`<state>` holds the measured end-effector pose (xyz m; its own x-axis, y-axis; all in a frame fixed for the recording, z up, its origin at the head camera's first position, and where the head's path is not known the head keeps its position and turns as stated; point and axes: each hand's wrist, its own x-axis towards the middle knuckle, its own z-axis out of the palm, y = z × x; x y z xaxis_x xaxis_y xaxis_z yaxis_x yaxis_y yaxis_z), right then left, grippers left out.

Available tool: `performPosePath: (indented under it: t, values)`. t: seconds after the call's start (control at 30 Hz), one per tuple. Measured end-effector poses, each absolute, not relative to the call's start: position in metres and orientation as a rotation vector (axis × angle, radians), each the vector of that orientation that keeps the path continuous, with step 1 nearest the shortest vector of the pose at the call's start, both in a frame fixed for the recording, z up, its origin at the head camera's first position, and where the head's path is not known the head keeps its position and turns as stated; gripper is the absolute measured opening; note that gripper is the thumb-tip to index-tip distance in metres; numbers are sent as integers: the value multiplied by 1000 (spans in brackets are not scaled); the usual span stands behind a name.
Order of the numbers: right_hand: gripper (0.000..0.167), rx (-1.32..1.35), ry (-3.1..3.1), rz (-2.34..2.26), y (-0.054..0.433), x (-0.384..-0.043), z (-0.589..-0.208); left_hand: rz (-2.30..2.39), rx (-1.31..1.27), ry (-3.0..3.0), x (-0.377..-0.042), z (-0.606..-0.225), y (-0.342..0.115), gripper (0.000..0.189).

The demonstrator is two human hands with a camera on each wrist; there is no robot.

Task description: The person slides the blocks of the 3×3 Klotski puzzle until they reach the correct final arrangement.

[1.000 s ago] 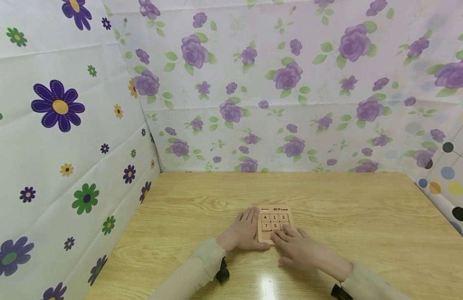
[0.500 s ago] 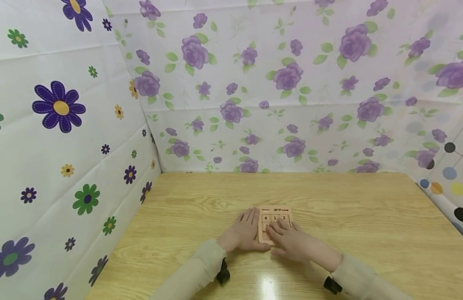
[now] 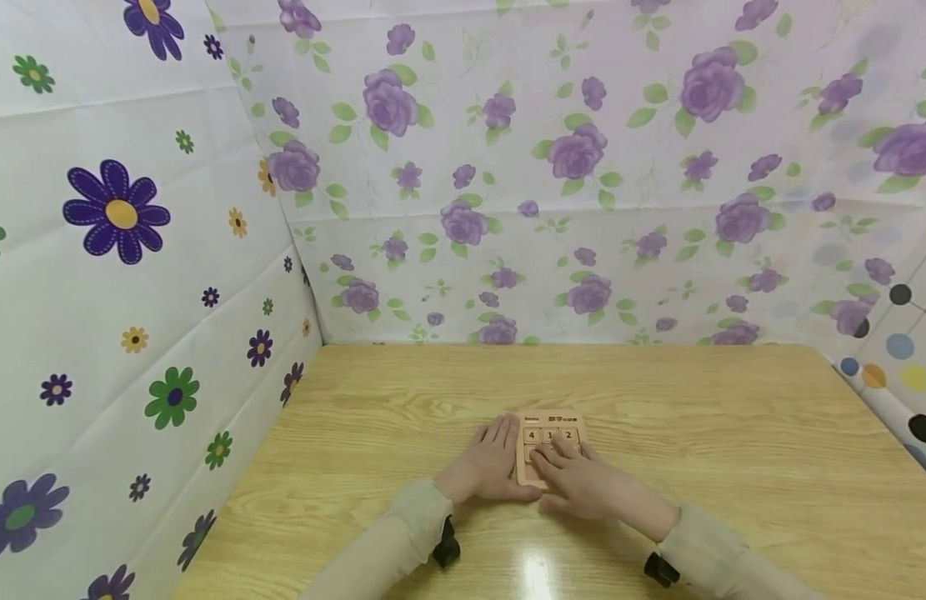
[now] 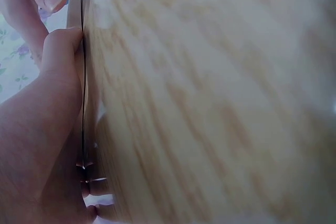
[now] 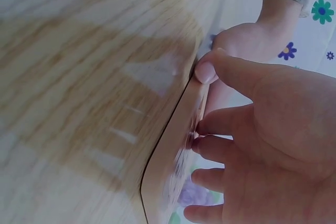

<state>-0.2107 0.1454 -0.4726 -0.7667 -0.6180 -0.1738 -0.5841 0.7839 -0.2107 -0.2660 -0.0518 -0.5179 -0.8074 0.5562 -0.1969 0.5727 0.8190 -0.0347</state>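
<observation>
A small wooden number slide puzzle [image 3: 528, 475] lies flat on the table. Its top row of tiles reads 4, 1 and 2, the tile 4 [image 3: 532, 435] being at the left. My left hand [image 3: 488, 467] rests along the puzzle's left side, fingers straight, the thumb by the near edge. My right hand [image 3: 583, 485] reaches over from the near right and touches the tiles with its fingertips, hiding most of the lower rows. In the right wrist view, the right thumb [image 5: 207, 72] is at the puzzle's edge, with the other fingers spread over its face.
The wood-grain table [image 3: 402, 392] extends around the puzzle on all sides. A cloth with purple roses [image 3: 463, 221] hangs behind it, and a daisy-print cloth [image 3: 222, 375] closes off the left. A dotted cloth [image 3: 893, 383] stands at the right.
My right hand has slid left and slightly away across the puzzle, now covering second-row tiles, including 7 and 5, that showed earlier. My left hand has stayed in place.
</observation>
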Motion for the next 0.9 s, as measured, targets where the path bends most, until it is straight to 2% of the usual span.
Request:
performPosePath:
  t: [0.9]
  values:
    - [79,-949,2737,-210,146,-193,-476,-76,854,2821,-266,-518,-52,120]
